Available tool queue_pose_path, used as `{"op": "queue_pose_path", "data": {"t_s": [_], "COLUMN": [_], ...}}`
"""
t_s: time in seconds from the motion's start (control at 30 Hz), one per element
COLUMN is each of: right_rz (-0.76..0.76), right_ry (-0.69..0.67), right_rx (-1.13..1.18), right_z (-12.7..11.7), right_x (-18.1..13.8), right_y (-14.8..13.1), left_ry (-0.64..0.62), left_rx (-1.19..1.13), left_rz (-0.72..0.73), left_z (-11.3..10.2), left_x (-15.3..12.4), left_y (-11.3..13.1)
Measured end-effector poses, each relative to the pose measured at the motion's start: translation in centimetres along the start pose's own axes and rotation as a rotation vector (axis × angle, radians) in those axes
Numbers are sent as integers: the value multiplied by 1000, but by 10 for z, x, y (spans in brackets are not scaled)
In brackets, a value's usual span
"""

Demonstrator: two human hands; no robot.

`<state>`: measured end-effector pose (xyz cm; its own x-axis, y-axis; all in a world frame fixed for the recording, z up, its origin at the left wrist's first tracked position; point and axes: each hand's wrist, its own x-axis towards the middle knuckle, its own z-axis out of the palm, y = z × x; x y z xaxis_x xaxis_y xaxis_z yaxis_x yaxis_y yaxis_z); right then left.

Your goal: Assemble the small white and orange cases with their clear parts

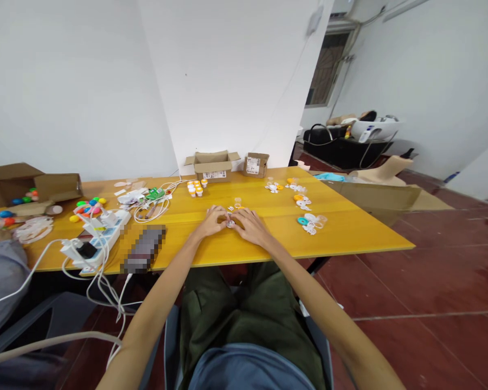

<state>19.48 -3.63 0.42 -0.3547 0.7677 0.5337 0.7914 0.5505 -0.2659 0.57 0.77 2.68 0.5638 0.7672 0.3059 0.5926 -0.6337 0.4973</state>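
Both hands meet over the front middle of the yellow table (211, 246). My left hand (212, 222) and my right hand (250, 225) are closed, their fingertips pinching a small whitish plastic part (230, 222) between them. Its exact kind is too small to make out. Just beyond my fingers lie a small white piece (231, 208), a clear round cup (238, 202) and an orange piece partly hidden by my right hand. To the right are groups of loose parts: white pieces with a teal lid (303, 221), and others with orange lids (298, 198).
Assembled white jars with orange lids (197, 188) stand at the back, before an open cardboard box (213, 167) and a smaller box (255, 164). On the left are a power strip (106, 233), a phone (145, 249), cables and colourful balls (88, 208). Another person's sleeve (4, 276) shows far left.
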Motion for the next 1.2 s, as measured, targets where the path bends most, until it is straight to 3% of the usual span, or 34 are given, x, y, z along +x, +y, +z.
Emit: {"op": "queue_pose_path", "data": {"t_s": [0.27,0.57,1.0,1.2], "right_rz": [203,85,-11,35], "right_ry": [174,13,-38,18], "right_rx": [-22,-126,-277,-226], "right_z": [-2,11,11,11], "right_x": [1,-1,1,2], "right_y": [17,27,17,17], "left_ry": [62,-63,-66,-62], "left_rx": [-9,40,76,72], "left_rz": [-21,40,65,68], "left_z": [-2,0,2,3], "left_x": [0,-6,-4,-3], "left_y": [-2,-3,0,-1]}}
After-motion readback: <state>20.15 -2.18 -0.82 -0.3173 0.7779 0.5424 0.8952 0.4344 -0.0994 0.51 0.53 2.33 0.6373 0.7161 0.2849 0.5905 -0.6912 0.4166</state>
